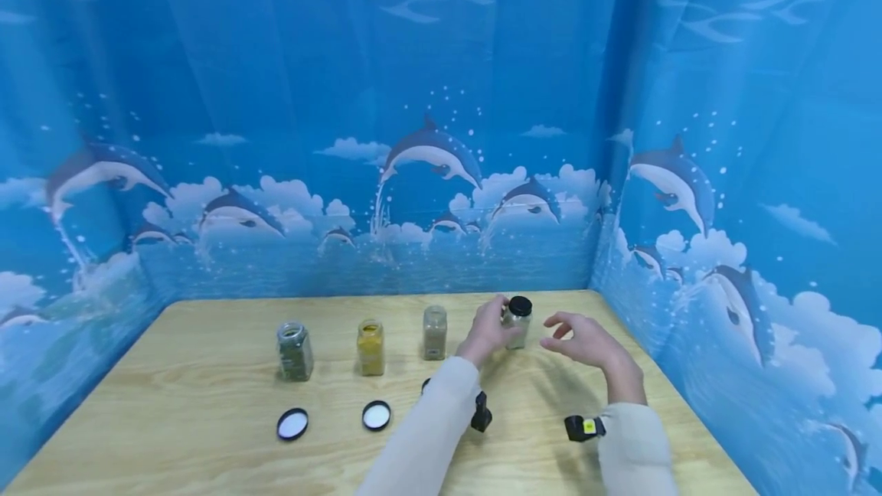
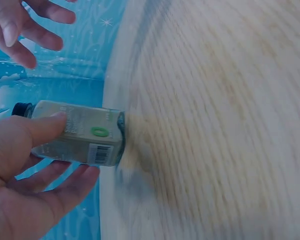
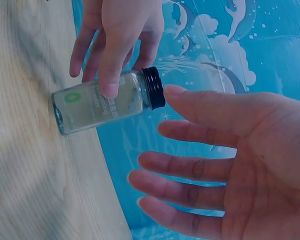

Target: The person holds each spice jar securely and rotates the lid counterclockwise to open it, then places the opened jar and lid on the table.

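A square glass spice jar (image 1: 518,333) with a black screw lid (image 3: 154,88) stands at the right of the row, its label showing a green mark and a barcode in the left wrist view. My left hand (image 1: 491,331) holds it by the body, thumb (image 2: 52,127) on one face and fingers on the opposite side. To the right of the jar is my right hand (image 1: 584,339), its fingers spread and nothing in them. In the right wrist view its thumb tip lies right by the lid.
Three uncapped jars stand to the left: one with green flakes (image 1: 295,354), one with yellow powder (image 1: 370,349), one with greyish contents (image 1: 435,335). Two black-rimmed lids (image 1: 292,425) lie upturned before them; a dark edge (image 1: 426,384) shows beside the left sleeve. A dolphin-print curtain (image 1: 441,98) borders the wooden table (image 1: 207,404).
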`<state>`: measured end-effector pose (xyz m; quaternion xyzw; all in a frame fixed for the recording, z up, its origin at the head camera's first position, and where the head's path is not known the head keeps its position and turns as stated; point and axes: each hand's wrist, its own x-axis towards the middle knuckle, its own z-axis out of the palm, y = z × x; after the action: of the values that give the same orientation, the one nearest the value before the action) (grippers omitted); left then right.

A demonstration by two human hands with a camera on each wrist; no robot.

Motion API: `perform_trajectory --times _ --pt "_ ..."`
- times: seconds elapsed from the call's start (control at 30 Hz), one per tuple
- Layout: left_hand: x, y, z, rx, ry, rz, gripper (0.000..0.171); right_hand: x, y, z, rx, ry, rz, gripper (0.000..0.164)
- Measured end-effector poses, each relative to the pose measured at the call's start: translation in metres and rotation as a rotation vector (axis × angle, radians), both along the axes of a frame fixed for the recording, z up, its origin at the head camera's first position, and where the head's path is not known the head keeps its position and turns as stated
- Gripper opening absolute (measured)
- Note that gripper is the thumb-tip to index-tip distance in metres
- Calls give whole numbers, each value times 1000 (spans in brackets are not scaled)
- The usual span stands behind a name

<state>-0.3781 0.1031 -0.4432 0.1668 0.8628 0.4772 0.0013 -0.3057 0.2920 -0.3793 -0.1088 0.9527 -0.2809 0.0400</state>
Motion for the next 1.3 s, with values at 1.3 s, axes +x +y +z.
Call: perform_trajectory --times 1.3 --pt "58 -74 -16 86 -121 -161 48 4 -44 9 -67 27 145 39"
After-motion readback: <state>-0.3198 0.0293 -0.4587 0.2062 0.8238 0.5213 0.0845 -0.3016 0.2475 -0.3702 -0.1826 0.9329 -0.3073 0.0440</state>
